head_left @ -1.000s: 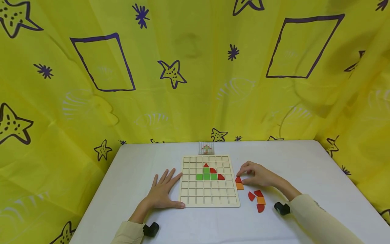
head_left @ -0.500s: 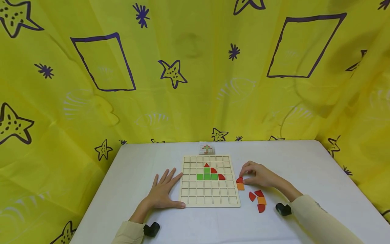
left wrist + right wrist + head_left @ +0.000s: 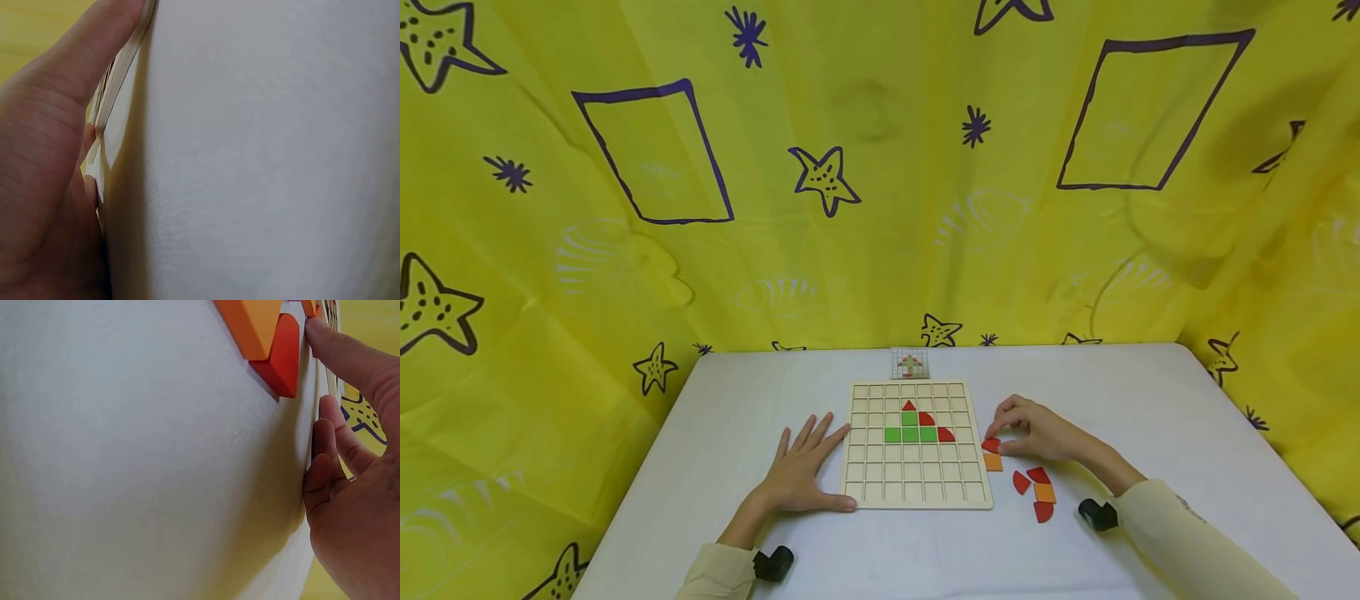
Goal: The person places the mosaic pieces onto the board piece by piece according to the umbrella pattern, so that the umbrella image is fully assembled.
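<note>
A pale wooden grid board (image 3: 917, 496) lies on the table. In its cells sit several green squares (image 3: 910, 434), a red triangle (image 3: 909, 406) and two red quarter-circle tiles (image 3: 926, 418). My left hand (image 3: 805, 471) rests with spread fingers on the left, its thumb and a fingertip at the board's edge. In the left wrist view the thumb (image 3: 94, 50) meets the board's side. My right hand (image 3: 1037, 429) pinches a red quarter-circle tile (image 3: 991, 446) between thumb and fingers, just off the board's right edge. Directly below that tile lies an orange square (image 3: 993, 462).
Right of the board lie a red quarter-circle piece (image 3: 1021, 482), another orange square (image 3: 1044, 493) and red pieces above and below it. A small pattern card (image 3: 909, 363) stands behind the board. A yellow curtain (image 3: 880, 250) hangs beyond the white table (image 3: 760, 392).
The red tile in my right fingers has turned on the table, and the orange square below it has shifted slightly towards me. My left hand has stayed put.
</note>
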A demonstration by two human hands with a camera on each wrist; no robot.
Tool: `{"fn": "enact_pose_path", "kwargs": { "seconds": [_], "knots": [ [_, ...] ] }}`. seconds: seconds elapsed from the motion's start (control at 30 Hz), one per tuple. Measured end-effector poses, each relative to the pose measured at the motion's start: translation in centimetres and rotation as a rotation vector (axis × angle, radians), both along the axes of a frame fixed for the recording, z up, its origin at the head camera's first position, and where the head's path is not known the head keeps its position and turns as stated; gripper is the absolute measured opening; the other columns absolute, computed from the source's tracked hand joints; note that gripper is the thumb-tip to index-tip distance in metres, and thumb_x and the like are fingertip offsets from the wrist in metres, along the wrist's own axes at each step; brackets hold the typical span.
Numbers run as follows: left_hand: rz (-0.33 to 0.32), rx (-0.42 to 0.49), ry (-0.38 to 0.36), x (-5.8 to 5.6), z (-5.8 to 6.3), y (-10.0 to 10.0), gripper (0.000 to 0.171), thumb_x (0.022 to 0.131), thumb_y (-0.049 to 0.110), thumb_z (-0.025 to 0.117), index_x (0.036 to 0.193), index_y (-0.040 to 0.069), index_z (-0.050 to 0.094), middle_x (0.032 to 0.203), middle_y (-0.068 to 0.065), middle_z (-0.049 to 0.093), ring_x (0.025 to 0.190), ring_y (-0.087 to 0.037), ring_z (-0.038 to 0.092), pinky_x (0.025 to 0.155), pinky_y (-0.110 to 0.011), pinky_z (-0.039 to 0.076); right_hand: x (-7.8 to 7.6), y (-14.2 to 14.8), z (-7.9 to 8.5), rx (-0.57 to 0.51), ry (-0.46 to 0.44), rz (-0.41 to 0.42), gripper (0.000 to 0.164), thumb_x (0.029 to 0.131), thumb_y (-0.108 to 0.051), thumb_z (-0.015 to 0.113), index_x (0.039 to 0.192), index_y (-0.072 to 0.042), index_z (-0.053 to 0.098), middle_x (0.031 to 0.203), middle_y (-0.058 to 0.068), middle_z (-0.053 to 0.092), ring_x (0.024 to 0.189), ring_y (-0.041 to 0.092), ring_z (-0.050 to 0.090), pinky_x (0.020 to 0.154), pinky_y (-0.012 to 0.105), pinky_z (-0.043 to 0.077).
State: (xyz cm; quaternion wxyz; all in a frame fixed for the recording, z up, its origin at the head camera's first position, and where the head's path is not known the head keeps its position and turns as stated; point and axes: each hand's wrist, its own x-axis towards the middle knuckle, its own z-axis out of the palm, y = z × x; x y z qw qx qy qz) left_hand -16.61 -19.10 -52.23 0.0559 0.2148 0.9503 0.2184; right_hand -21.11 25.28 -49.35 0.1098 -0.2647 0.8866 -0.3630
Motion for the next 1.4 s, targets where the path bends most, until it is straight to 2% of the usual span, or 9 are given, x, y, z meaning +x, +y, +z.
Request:
{"fn": "enact_pose_path", "kwargs": {
  "seconds": [0.37,0.57,0.8,0.93,1.13,1.23,1.4],
  "knots": [
    [-0.019,0.019,0.025,0.0,0.3,0.0,0.121,0.066,0.080,0.077,0.164,0.026,0.029,0.172,-0.011,0.014,0.157,-0.038,0.004,0.119,-0.069,-0.005,0.2,-0.3,0.2,-0.019,-0.004,-0.001,0.017,0.086,-0.020,0.085,0.101,-0.026,0.080,0.114,0.004,0.055,0.114,0.030,0.047,0.096,0.048,0.046],
    [0.002,-0.001,0.018,-0.1,0.3,0.0,0.122,0.065,0.081,0.077,0.164,0.030,0.027,0.173,-0.004,0.010,0.158,-0.033,0.001,0.120,-0.067,-0.007,0.3,-0.6,0.3,-0.034,0.031,0.011,0.016,0.085,-0.021,0.086,0.100,-0.022,0.080,0.113,0.005,0.056,0.112,0.031,0.048,0.095,0.047,0.045],
    [0.004,-0.003,0.006,-0.1,0.2,-0.1,0.122,0.065,0.081,0.077,0.164,0.031,0.026,0.173,-0.003,0.009,0.159,-0.031,-0.001,0.120,-0.066,-0.008,0.4,-0.6,0.6,-0.004,0.010,-0.012,0.016,0.087,-0.021,0.084,0.101,-0.025,0.079,0.116,0.004,0.056,0.115,0.031,0.048,0.097,0.052,0.045],
    [-0.007,0.005,0.019,-0.1,0.3,-0.1,0.121,0.066,0.081,0.076,0.164,0.028,0.028,0.172,-0.007,0.012,0.158,-0.035,0.002,0.120,-0.068,-0.006,0.2,-0.5,0.9,0.020,-0.012,-0.017,0.017,0.089,-0.022,0.082,0.105,-0.027,0.078,0.117,0.002,0.058,0.111,0.028,0.052,0.094,0.048,0.049],
    [-0.024,0.014,0.025,0.1,0.9,0.2,0.119,0.068,0.077,0.079,0.162,0.022,0.032,0.171,-0.014,0.017,0.156,-0.042,0.007,0.118,-0.071,-0.002,-0.3,-1.0,1.4,0.012,0.036,0.039,0.020,0.090,-0.016,0.080,0.107,-0.026,0.078,0.113,-0.002,0.062,0.099,0.021,0.054,0.083,0.033,0.050],
    [-0.017,-0.013,0.004,0.2,1.2,0.3,0.118,0.069,0.075,0.079,0.163,0.022,0.032,0.171,-0.013,0.017,0.157,-0.041,0.006,0.119,-0.071,-0.002,-0.6,-1.6,2.0,-0.003,0.041,0.062,0.019,0.090,-0.016,0.080,0.107,-0.024,0.079,0.113,-0.001,0.062,0.099,0.022,0.054,0.081,0.034,0.049],
    [-0.009,-0.031,-0.016,0.4,1.3,0.3,0.117,0.069,0.074,0.080,0.163,0.023,0.032,0.171,-0.013,0.016,0.157,-0.041,0.005,0.119,-0.071,-0.002,-1.2,-3.1,3.5,-0.039,0.022,0.082,0.017,0.090,-0.018,0.080,0.107,-0.020,0.079,0.116,0.003,0.062,0.103,0.031,0.055,0.082,0.042,0.048]
  ]
}}
